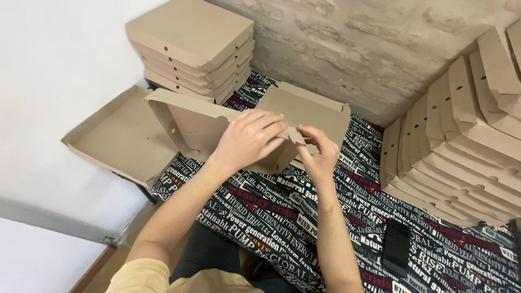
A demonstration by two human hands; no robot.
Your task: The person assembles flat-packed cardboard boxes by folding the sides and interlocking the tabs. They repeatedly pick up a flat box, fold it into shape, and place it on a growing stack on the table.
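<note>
Under both hands lies the surface [304,228], covered by a black cloth printed all over with white, red and orange lettering. To the right of the right hand a long row of folded brown cardboard boxes [461,141] leans in a slanting stack against the rough stone wall [380,49]. Beyond the left hand, in the far corner where a white wall meets the stone, sits a squared pile of closed boxes [192,49], flat on one another.

The unfinished cardboard box [190,125] is the thing in hand: its open tray juts out left of the left hand, over the edge of the surface, while its lid panel rises tilted behind the fingers and another flat panel stretches away beyond the right hand. The left hand [249,140] is spread over the side wall of the box, fingers pressed flat on the cardboard. The right hand [319,154] is just beside it, nearly touching, thumb and fingertips pinched on a small corner flap [296,135] between the two hands. Both hands are thus closed on the same box.

Nearer the body, to the right of the right forearm, a dark phone [396,247] lies flat on the cloth.
</note>
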